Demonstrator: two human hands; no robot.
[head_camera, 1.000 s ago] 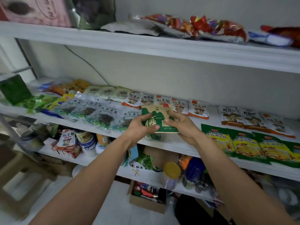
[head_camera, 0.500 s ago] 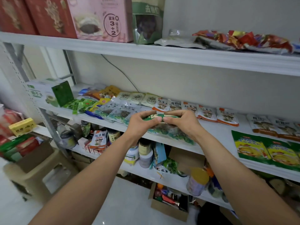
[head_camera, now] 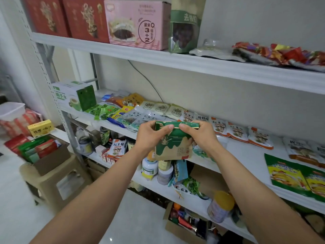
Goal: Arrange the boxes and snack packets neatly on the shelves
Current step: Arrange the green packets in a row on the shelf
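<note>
Shelving (head_camera: 193, 65) of white boards on a grey frame runs along a pale wall, three levels in view, over a glossy white floor (head_camera: 131, 217). Left of it we note a beige stool (head_camera: 52, 184) carrying a cardboard box (head_camera: 52, 161) stuffed with red and green packs.

Top shelf: two red boxes (head_camera: 70, 16), a pink box (head_camera: 135, 23), an upright green pouch (head_camera: 184, 27), then bright crinkled bags (head_camera: 281, 53) lying flat.

Middle shelf: a white-and-green carton (head_camera: 73, 97) at the left end, flat packets (head_camera: 158, 110) in rows beside it.

Lower shelf: jars (head_camera: 149, 168) and tubs, crowded.

Green-and-tan packet (head_camera: 173, 147) is held upright in the air, just in front of the middle shelf's edge, touching no board that we can see. Its top is folded over and creased. Left hand (head_camera: 149, 136) and right hand (head_camera: 200, 136) each pinch that folded top edge, thumbs on the near face, fingers curled round the sides.
</note>
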